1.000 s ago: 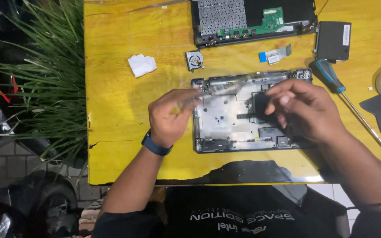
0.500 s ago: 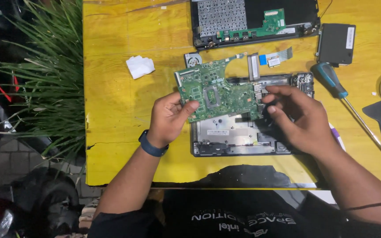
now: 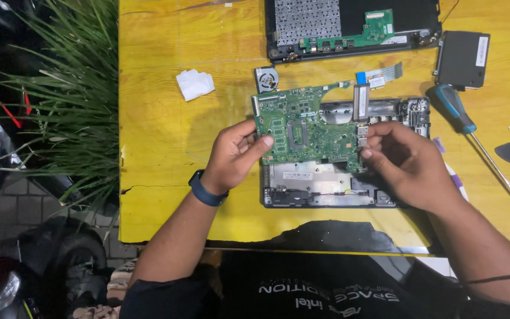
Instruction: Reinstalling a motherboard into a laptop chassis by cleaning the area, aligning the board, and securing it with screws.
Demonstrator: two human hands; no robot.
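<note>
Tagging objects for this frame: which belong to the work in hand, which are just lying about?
In hand: green motherboard, held by left hand and right hand; open laptop base beneath.

Lying about: blue-handled screwdriver, small fan, white tissue, black drive, keyboard panel.

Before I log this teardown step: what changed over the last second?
The green board came up out of the laptop base, where both hands were working a second ago. The left hand now holds its left edge, the right hand its right edge, and it faces the camera above the base. Fan, screwdriver and white wad stayed put.
</note>
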